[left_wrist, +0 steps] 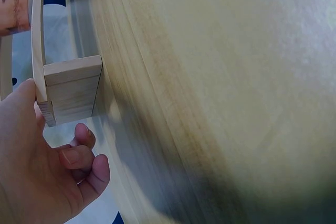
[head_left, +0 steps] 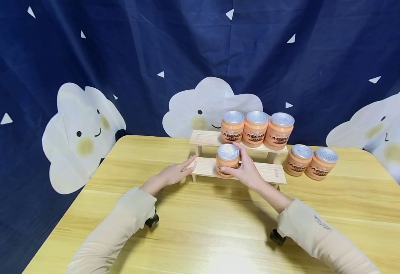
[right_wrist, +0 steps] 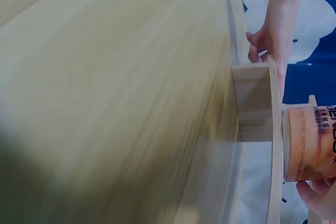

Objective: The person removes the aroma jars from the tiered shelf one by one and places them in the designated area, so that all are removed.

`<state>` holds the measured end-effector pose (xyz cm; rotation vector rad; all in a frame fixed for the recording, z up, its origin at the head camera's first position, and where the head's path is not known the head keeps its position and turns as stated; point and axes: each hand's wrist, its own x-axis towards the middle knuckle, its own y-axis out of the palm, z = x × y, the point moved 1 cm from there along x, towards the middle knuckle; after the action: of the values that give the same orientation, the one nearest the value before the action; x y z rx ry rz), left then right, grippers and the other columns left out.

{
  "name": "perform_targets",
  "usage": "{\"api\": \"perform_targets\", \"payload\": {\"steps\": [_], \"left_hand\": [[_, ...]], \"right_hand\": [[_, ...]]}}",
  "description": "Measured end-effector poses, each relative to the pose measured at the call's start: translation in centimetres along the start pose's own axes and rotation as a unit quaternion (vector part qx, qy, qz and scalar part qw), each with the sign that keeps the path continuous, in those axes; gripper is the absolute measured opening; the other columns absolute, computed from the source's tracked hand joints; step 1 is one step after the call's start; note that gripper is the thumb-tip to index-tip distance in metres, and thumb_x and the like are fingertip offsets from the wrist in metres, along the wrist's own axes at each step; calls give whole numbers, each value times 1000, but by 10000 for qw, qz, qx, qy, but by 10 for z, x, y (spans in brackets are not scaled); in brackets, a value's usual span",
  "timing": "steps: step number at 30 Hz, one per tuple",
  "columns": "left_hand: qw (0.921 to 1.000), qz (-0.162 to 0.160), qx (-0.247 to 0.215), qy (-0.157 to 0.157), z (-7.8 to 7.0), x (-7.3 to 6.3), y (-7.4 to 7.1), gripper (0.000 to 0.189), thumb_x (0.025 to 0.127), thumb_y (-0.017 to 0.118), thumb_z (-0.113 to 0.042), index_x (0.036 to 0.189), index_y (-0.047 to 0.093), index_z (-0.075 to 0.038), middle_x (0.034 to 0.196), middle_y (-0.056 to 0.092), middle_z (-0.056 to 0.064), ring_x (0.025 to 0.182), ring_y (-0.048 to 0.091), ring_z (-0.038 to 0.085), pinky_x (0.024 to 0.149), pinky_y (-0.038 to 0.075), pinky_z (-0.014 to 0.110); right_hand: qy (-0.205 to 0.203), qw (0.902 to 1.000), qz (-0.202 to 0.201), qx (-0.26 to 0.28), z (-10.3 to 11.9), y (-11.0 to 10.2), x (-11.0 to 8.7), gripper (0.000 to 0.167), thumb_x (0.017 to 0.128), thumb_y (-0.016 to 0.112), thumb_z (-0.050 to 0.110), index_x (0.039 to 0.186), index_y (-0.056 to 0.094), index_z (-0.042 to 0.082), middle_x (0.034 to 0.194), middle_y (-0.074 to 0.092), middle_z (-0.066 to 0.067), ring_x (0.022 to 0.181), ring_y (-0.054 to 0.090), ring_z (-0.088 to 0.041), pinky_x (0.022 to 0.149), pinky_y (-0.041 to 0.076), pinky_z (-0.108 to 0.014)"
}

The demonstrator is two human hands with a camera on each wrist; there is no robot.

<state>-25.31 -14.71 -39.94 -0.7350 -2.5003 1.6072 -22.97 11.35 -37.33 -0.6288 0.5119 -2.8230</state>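
A two-tier wooden rack [head_left: 203,166] stands on the table. At the left end of its lower board, my left hand [head_left: 172,173] holds the edge with thumb and forefinger, its other fingers loosely curled below [left_wrist: 79,156]. My right hand [head_left: 248,171] grips an orange jar [head_left: 226,163] with a silver lid, thumb in front and fingers around the far side. This jar is upright at the lower board, left of its middle; the right wrist view shows its base [right_wrist: 296,145] against or just above the wood.
On the upper board several matching jars [head_left: 256,129] stand side by side toward the right. Two more jars [head_left: 297,160] stand on the table [head_left: 200,220] right of the rack. Behind hangs a dark blue curtain [head_left: 193,45] with cloud prints.
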Motion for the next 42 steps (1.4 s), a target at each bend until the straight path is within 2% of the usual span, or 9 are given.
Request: {"api": "perform_targets", "payload": {"steps": [10,15,17,23,28,32,35,39,42], "left_hand": [[10000,-25,60,-57,2,0,-1,57,97,30,-48,147,11,-29,141,37,14,125,40,37,104,30,48],[10000,-54,81,-16,2,-1,-1,58,97,30,-48,147,11,-29,137,43,17,123,42,36,103,31,48],[9999,-66,93,13,2,-1,-1,58,97,30,-48,148,11,-28,135,45,17,123,42,36,103,31,48],[10000,-70,54,15,3,-2,0,58,97,30,-48,148,12,-28,140,39,15,124,40,37,104,30,48],[10000,-57,18,-4,3,-3,1,58,97,30,-48,148,12,-27,142,37,15,125,38,38,104,29,49],[10000,-72,4,16,2,-2,1,57,97,31,-48,148,12,-28,142,35,14,126,38,38,104,29,48],[10000,-66,19,21,2,-2,1,57,97,31,-47,148,12,-27,143,35,15,126,37,38,104,29,49],[10000,-34,43,8,1,-1,0,57,97,30,-47,148,11,-27,144,33,14,126,37,37,105,28,48],[10000,-21,44,30,0,-1,0,57,97,31,-47,148,12,-27,144,32,13,126,37,38,105,28,48]], "right_hand": [[263,9996,-117,-80,5,-25,-11,80,73,74,0,137,25,1,128,43,-24,112,46,-33,89,42,-46],[258,9990,-262,-249,2,-39,-18,80,74,73,-1,138,25,1,128,43,-23,107,47,-30,82,44,-32],[189,9987,-354,-303,-8,-43,-20,81,74,74,1,138,26,3,127,43,-20,105,47,-27,79,44,-24],[251,9973,-543,-429,-12,-57,-29,78,73,73,-2,137,27,2,125,43,-21,102,49,-28,74,44,-13],[257,9964,-676,-444,-12,-68,-37,78,73,72,-5,136,28,0,126,42,-21,100,48,-11,74,44,-9],[61,9971,-729,-211,-14,-79,-43,77,71,70,-12,135,27,-4,127,41,-20,100,46,3,76,43,-8],[-44,9967,-802,-148,-18,-88,-48,77,71,68,-15,135,27,-5,122,43,-12,99,47,6,77,43,-7],[2,9935,-1039,-463,-21,-100,-54,75,71,68,-13,134,28,-6,112,44,8,95,47,7,75,41,-6],[30,9909,-1184,-645,-23,-108,-59,74,71,69,-13,133,28,-7,108,43,15,91,47,7,72,41,-5]]}}
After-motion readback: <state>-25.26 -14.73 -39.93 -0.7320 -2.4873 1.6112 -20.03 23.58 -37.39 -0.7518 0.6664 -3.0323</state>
